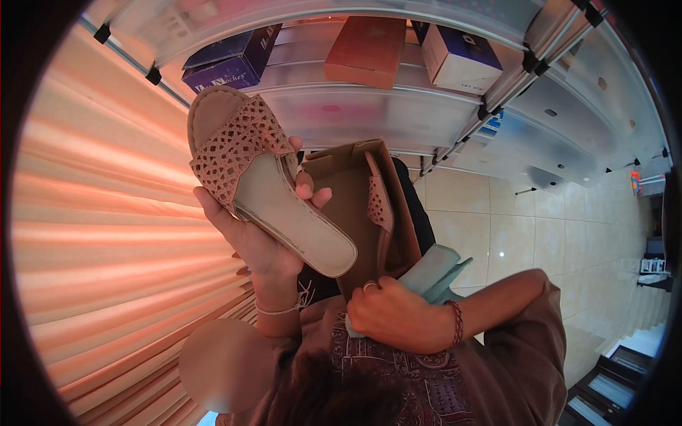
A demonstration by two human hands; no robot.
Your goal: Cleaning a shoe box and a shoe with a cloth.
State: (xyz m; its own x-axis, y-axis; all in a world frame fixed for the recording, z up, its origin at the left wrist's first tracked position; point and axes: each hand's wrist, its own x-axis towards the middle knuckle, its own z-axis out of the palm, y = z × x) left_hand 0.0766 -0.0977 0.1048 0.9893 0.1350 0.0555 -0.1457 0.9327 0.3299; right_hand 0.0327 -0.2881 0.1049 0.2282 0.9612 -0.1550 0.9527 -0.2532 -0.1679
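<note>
A flat slide sandal (295, 226) with a perforated pinkish-tan upper rests in my left hand (250, 234), its pale insole facing up and my fingers wrapped around its sides. My right hand (394, 317) is closed on a pale green cloth (434, 269), close against my chest; folds of it stick out past the wrist. Between and beyond the hands, an open cardboard shoebox (341, 191) lies over my lap. The matching sandal (379, 205) stands on its side along the box's right wall.
Ahead stands a metal-tube shelf rack with translucent drawers (373, 114). On it are a purple box (229, 61), an orange box (366, 50) and a white-and-purple box (461, 58). A peach curtain (117, 213) hangs at left; tiled floor (506, 229) extends right.
</note>
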